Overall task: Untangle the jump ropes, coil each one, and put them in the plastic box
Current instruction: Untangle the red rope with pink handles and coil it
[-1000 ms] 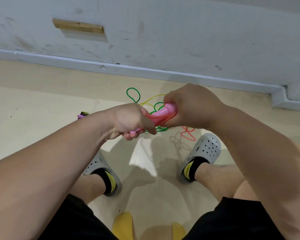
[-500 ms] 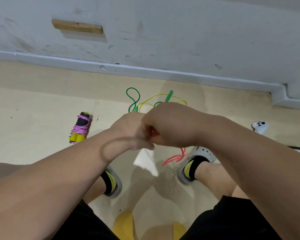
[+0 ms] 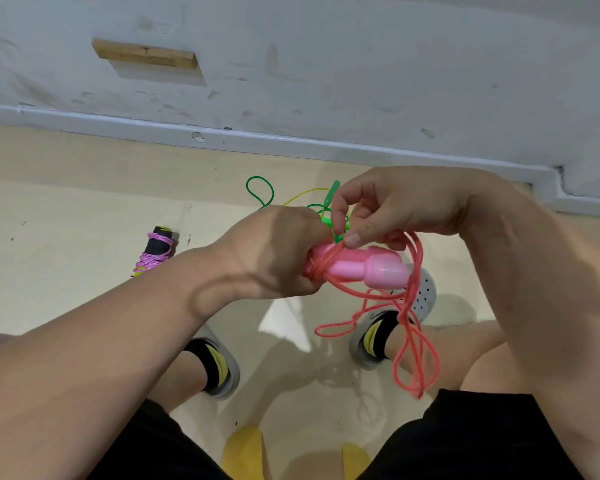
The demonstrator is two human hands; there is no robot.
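Observation:
My left hand (image 3: 278, 251) grips the pink handles (image 3: 368, 268) of a jump rope, held level in front of me. Its red cord (image 3: 413, 327) is wound a few turns round the handles and hangs in loose loops below them. My right hand (image 3: 395, 209) pinches the red cord just above the handles. On the floor behind my hands lies a tangle of green and yellow rope (image 3: 260, 192) with a green handle (image 3: 333, 190). A coiled purple rope on black-and-yellow handles (image 3: 155, 251) lies on the floor to the left. No plastic box is in view.
I sit on a yellow stool (image 3: 246, 452) with my feet in grey clogs (image 3: 420, 292) on a beige floor. A white wall with a baseboard (image 3: 291, 140) runs close behind the ropes. A wooden block (image 3: 146, 57) is fixed to the wall.
My hands, pressed together half a second ago, have parted. The pink handles show again and the red cord now hangs in loops from my right hand.

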